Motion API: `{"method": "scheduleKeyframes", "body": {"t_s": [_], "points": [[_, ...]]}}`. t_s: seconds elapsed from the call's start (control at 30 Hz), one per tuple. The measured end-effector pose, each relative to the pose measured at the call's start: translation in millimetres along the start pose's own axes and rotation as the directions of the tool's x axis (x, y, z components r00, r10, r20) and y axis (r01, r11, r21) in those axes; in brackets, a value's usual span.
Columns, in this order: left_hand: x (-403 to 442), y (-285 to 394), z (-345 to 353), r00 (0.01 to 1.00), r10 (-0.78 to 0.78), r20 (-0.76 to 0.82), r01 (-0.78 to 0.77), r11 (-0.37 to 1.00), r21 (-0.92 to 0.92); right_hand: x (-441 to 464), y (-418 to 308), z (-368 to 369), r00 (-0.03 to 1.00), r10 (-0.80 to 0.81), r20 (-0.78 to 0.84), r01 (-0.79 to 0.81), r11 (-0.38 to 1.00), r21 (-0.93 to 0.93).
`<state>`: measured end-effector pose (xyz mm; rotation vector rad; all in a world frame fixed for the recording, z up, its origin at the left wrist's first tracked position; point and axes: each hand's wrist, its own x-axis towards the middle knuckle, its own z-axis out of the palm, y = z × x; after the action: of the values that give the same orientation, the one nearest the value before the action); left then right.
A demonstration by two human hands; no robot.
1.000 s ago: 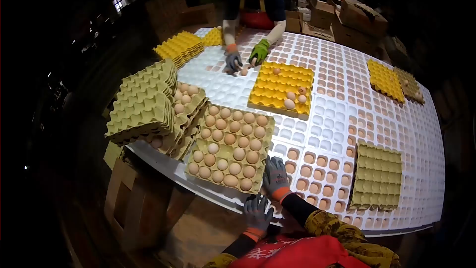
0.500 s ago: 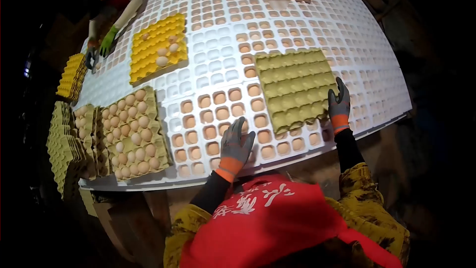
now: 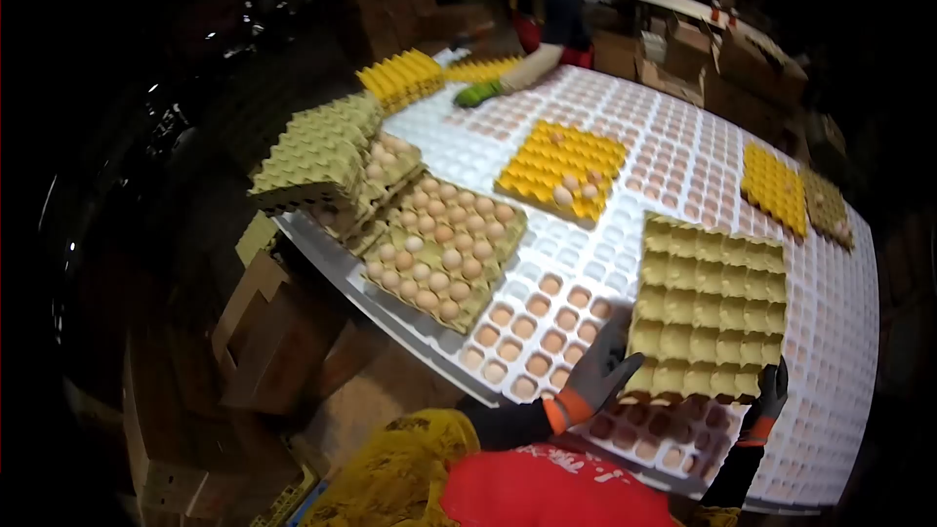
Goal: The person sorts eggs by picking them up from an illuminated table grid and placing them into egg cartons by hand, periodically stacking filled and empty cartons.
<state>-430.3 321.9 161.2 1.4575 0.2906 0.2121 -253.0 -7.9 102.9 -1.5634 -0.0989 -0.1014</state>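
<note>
An olive cardboard egg tray (image 3: 708, 307) with bare cups is held between my hands, above the white egg-filled cells near the table's front. My left hand (image 3: 597, 378), in a grey and orange glove, grips its lower left edge with the thumb on the near side. At the lower right corner my right hand (image 3: 773, 392) has its fingers around the edge, partly hidden by the tray. Brown eggs (image 3: 538, 364) sit in the white cells left of my left hand. Farther left lies another olive tray full of eggs (image 3: 444, 247).
Stacked olive trays (image 3: 322, 146) stand at the table's left edge. A yellow tray with several loose eggs (image 3: 563, 171) lies mid-table; another yellow tray (image 3: 774, 187) is at right. Across the table, a co-worker's green-gloved hand (image 3: 478, 95) reaches over the cells. Cardboard boxes (image 3: 283, 332) are below left.
The olive tray has been raised and tilted toward me, showing its cups. My left hand has moved from over the eggs to the tray's left edge. The view has swung left.
</note>
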Motion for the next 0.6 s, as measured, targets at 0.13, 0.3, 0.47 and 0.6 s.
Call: {"method": "scheduleKeyframes", "body": {"t_s": [0.13,0.3,0.47,0.6], "points": [[-2.5,18.8,-108.1,0.824,0.453,-0.341,-0.432,0.891,0.140,27.4,-41.8,184.3,0.955,-0.208,0.211,0.189,0.976,0.107],[-41.7,90.6,-290.3,0.430,0.527,-0.734,-0.572,0.787,0.230,5.5,-126.1,460.2,0.540,-0.748,0.385,0.633,0.663,0.399],[-74.6,132.1,-464.6,0.134,0.685,-0.716,-0.391,0.701,0.597,-60.7,-217.4,722.1,0.699,-0.441,0.563,0.004,0.789,0.614],[-67.6,128.7,-523.0,0.271,0.632,-0.726,-0.456,0.748,0.482,-38.8,-244.5,871.0,0.540,-0.531,0.653,0.167,0.828,0.535]]}}
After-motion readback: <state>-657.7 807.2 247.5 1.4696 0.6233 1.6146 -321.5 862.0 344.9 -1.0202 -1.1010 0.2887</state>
